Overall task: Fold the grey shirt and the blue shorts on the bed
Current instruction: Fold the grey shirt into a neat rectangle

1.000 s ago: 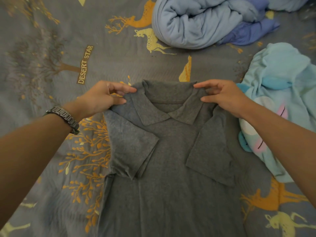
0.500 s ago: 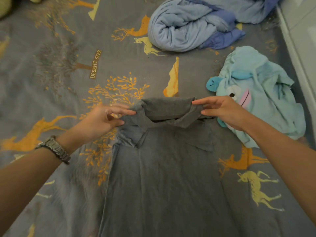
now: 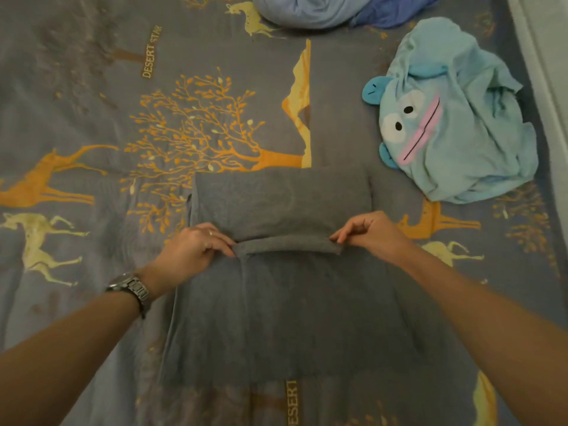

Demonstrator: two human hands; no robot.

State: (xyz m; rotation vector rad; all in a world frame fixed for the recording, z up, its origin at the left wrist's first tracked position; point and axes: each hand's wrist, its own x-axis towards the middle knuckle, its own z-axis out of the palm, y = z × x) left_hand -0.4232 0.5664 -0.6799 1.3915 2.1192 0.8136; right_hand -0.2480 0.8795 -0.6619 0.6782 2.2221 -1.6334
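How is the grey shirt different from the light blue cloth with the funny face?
The grey shirt is plain and lies flat, partly folded, with both hands holding its edge; the light blue cloth has a cartoon face and sits crumpled in a heap, untouched. The shirt is in the middle, the cloth off to the right. Both lie on the bed.

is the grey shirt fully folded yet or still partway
Partway: the grey shirt has its top turned down over its body, both hands pinching that edge; the lower half lies spread.
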